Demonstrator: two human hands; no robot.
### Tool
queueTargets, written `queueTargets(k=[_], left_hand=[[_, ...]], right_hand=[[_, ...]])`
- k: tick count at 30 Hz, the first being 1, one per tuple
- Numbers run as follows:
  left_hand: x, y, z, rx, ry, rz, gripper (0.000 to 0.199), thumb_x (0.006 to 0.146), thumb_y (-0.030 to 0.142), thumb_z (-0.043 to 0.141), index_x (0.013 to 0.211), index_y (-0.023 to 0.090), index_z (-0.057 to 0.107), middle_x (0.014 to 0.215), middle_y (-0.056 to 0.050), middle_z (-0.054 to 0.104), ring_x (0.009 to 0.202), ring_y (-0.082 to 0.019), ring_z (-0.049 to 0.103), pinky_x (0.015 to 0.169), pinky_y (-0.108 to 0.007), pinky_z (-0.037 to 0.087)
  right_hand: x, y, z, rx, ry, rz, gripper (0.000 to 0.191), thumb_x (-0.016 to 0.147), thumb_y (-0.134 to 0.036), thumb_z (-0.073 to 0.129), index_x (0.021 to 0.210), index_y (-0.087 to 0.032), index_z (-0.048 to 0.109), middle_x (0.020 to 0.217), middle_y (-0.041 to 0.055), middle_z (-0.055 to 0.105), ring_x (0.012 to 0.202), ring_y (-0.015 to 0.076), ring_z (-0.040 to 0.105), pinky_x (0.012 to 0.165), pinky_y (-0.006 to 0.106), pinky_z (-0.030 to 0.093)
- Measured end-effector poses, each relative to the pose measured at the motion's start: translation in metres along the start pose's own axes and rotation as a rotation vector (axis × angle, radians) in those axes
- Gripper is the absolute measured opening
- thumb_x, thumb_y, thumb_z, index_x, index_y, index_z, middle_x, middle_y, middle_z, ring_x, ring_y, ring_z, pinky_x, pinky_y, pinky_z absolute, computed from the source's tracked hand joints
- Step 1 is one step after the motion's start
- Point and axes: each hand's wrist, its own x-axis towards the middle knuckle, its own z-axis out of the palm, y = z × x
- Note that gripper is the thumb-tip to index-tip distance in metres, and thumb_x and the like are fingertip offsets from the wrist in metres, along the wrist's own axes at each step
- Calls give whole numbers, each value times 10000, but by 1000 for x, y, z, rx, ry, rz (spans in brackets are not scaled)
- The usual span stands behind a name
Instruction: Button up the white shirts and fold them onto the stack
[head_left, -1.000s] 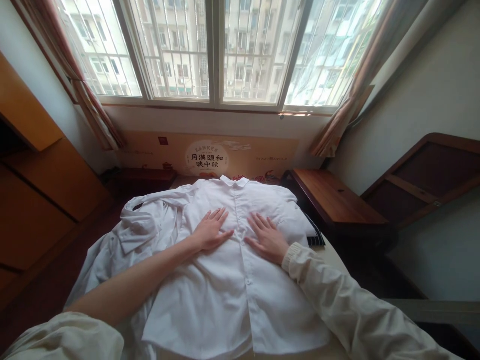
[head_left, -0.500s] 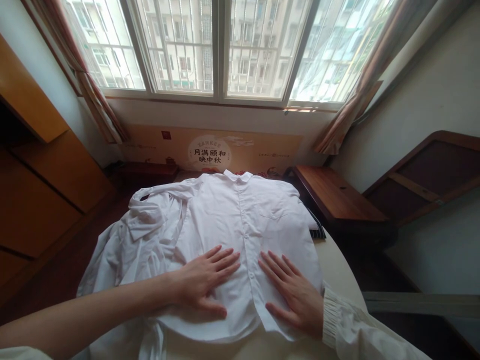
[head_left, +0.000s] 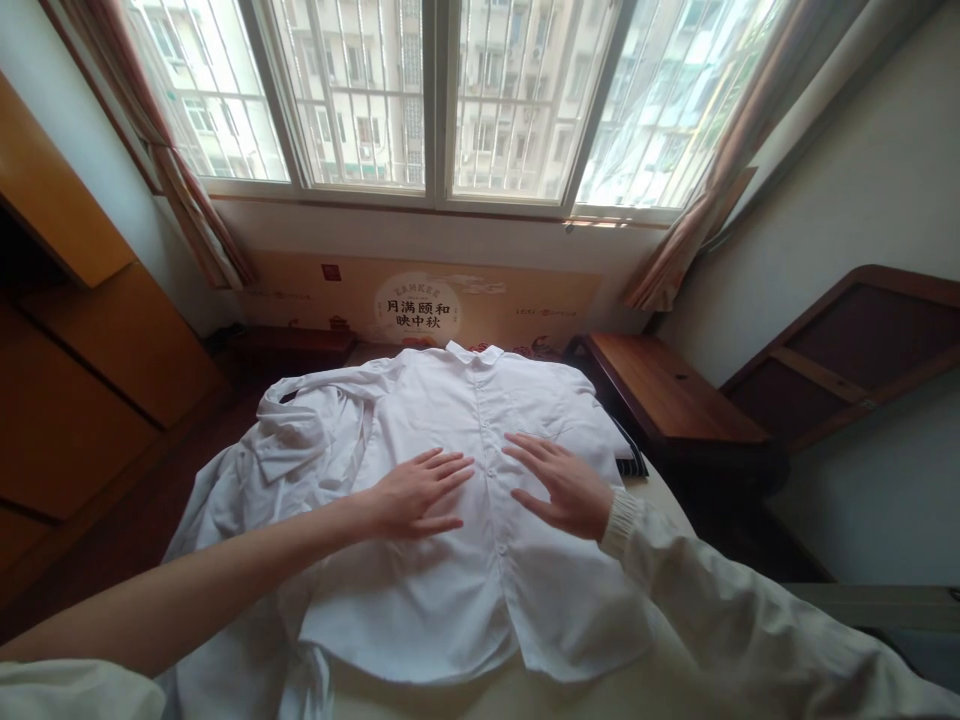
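A white button-up shirt [head_left: 442,590] lies spread front side up, its collar toward the window and its hem toward me. My left hand [head_left: 420,492] is over the left half of its front, fingers stretched out and palm down. Across the button line, my right hand [head_left: 562,485] is over the other half, just below the chest pocket, fingers also spread. Neither hand grips anything; whether the palms press on the cloth or hover just above it, I cannot tell. Rumpled white clothing [head_left: 292,440] is heaped along the shirt's left side.
The shirt rests on a pale rounded tabletop [head_left: 667,510]. Dark striped cloth [head_left: 634,465] shows at its right edge. A brown wooden desk [head_left: 667,385] stands at the right, an orange-brown cabinet [head_left: 75,390] at the left. Ahead are a printed banner [head_left: 510,295] and a barred window [head_left: 360,110].
Both my hands have moved up the shirt, away from the hem and toward the collar. The fingers stay spread. The shirt keeps its place.
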Motion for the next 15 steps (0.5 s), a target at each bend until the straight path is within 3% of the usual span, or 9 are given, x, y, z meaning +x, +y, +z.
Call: queueTargets(k=[4, 6, 8, 10, 12, 15], left_hand=[[8, -21, 9, 8, -25, -29, 883, 1021, 677, 537, 1754, 298, 223, 1794, -87, 228, 1665, -337, 229, 1367, -532, 189], [8, -23, 6, -31, -43, -15, 886, 1002, 690, 563, 1743, 301, 274, 1789, -88, 250, 1657, -348, 254, 1363, -529, 205], [6, -24, -5, -106, -36, -1, 750, 1010, 664, 572, 1661, 306, 473, 1716, -90, 437, 1586, -337, 421, 1324, -486, 316], [2, -31, -23, -184, 30, -47, 547, 1040, 613, 549, 1467, 302, 690, 1523, -84, 667, 1405, -296, 628, 1214, -413, 464], [-7, -48, -46, -176, 182, -217, 476, 1036, 606, 553, 1302, 277, 772, 1342, -84, 767, 1225, -280, 723, 1107, -386, 538], [-31, -92, -85, 13, 440, -669, 520, 978, 660, 596, 1229, 239, 768, 1233, -109, 783, 1142, -313, 731, 1041, -407, 561]], right_hand=[[77, 24, 30, -21, 8, 87, 613, 1033, -472, 560, 1579, -195, 537, 1701, 135, 451, 1572, 325, 420, 1305, 517, 327], [108, 30, 50, -22, 28, 149, 614, 1022, -461, 588, 1563, -173, 546, 1693, 150, 458, 1562, 316, 430, 1298, 478, 332], [129, 31, 67, -11, 33, 194, 576, 1038, -456, 561, 1544, -180, 560, 1682, 143, 477, 1556, 292, 437, 1292, 447, 333], [139, 28, 79, -10, 53, 217, 554, 1050, -465, 538, 1537, -202, 563, 1691, 125, 469, 1563, 288, 423, 1296, 453, 314], [141, 26, 86, -14, 82, 222, 557, 1053, -477, 531, 1542, -212, 555, 1701, 111, 456, 1573, 289, 401, 1307, 462, 282], [138, 24, 89, -8, 101, 213, 561, 1053, -477, 527, 1542, -203, 550, 1698, 105, 461, 1572, 280, 397, 1312, 443, 265]])
